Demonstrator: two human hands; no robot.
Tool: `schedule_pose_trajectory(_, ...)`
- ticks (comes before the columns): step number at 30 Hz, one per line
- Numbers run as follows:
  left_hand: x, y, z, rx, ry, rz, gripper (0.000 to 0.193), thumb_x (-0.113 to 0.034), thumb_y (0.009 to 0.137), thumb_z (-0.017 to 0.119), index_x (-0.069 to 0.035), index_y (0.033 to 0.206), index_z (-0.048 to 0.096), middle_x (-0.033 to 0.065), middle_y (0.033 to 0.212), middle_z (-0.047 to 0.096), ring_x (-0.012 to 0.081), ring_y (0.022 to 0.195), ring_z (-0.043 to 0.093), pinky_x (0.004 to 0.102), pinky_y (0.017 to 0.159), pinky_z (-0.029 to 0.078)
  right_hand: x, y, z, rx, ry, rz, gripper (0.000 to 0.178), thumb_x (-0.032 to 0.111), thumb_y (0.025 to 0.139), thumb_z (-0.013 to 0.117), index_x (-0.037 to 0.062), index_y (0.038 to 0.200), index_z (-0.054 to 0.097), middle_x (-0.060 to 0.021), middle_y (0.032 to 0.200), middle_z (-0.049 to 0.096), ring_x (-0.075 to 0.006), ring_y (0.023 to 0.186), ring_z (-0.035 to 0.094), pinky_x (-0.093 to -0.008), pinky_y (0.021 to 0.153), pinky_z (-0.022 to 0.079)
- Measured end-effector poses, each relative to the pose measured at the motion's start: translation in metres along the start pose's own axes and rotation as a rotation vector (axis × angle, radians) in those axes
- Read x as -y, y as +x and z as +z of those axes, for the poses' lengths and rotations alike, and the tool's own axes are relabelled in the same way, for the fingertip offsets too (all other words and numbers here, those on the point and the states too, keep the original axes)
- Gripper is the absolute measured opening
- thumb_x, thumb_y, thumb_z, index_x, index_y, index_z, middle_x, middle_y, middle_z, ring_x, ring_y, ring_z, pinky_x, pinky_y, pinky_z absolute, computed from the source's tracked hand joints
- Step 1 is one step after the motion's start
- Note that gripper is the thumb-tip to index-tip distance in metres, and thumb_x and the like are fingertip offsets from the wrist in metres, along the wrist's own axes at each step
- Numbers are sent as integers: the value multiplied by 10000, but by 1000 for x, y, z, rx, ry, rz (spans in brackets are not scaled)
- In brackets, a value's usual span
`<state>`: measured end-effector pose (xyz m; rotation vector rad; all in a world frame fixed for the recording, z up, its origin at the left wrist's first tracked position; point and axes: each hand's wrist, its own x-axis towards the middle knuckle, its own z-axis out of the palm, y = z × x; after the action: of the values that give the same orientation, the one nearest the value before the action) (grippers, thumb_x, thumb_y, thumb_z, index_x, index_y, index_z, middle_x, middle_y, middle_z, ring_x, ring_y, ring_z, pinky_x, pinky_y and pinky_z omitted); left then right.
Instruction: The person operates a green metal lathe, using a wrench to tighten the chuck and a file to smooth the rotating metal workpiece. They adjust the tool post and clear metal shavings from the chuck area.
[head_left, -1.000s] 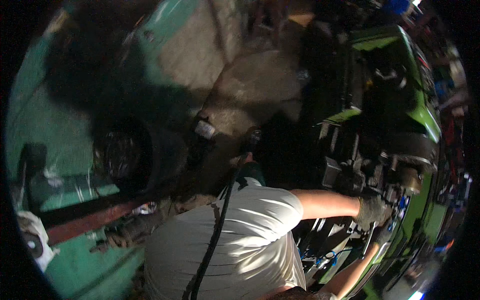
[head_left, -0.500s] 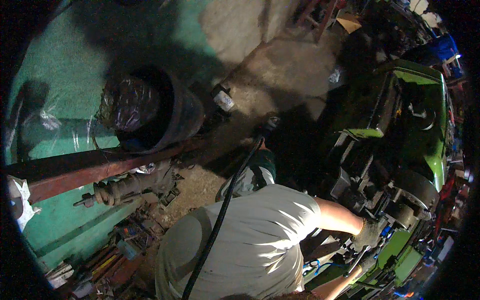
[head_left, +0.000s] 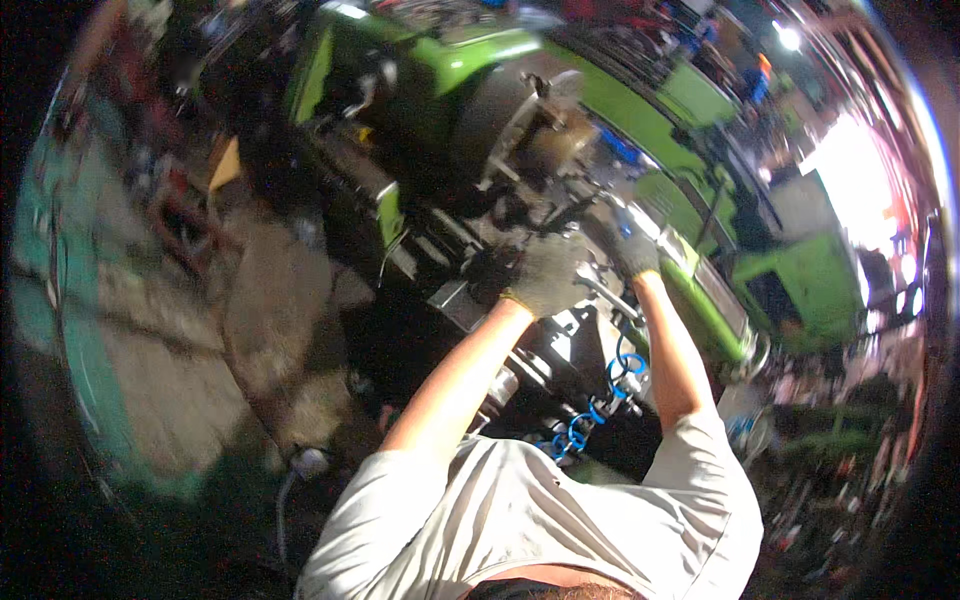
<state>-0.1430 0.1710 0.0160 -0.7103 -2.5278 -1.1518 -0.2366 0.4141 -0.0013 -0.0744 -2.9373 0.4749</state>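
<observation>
My left hand, in a grey-brown work glove, is over the carriage of a green lathe. A bare metal bar or lever slants down and right beside this hand; whether the hand holds it cannot be made out. Farther right, my right hand, also gloved, reaches to the machine by a small blue patch. The fingers of both hands are smeared by motion. Beyond them is the round metal chuck, with a brownish round part next to it.
A coiled blue hose hangs between my forearms and the machine. Concrete floor lies to the left, with a tan piece of cardboard. A green box-shaped machine part stands at the right, with clutter beyond it.
The view has swung to the right, so the lathe and both hands are now near the middle. The dark barrel and the black cable have left the view.
</observation>
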Motion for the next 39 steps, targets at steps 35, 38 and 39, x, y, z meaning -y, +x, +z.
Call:
schedule_pose_trajectory(35, -4, 3, 3, 27, 76, -3, 507, -297, 670, 875, -91, 1105, 718, 163, 1127, 669, 370, 1082, 641, 493, 937, 530, 28, -7, -7, 98, 128, 42, 611, 637, 990, 560, 105, 1268, 672, -260, 1240, 703, -448, 1178, 661, -527, 997, 513)
schedule_pose_trajectory(38, -4, 3, 4, 40, 75, -6, 520, -303, 668, 878, -89, 1115, 718, 166, 1144, 671, 372, 1097, 641, 490, 948, 531, 28, -6, -6, 84, 110, 44, 613, 647, 990, 548, 110, 1255, 682, -252, 1229, 711, -445, 1178, 664, -528, 996, 514)
schedule_pose_trajectory(39, -4, 4, 4, 38, 70, -7, 522, -304, 670, 878, -90, 1118, 719, 167, 1149, 672, 372, 1103, 640, 489, 952, 530, 27, -5, -6, 83, 98, 44, 615, 649, 990, 544, 112, 1255, 683, -250, 1226, 712, -443, 1180, 664, -528, 997, 514)
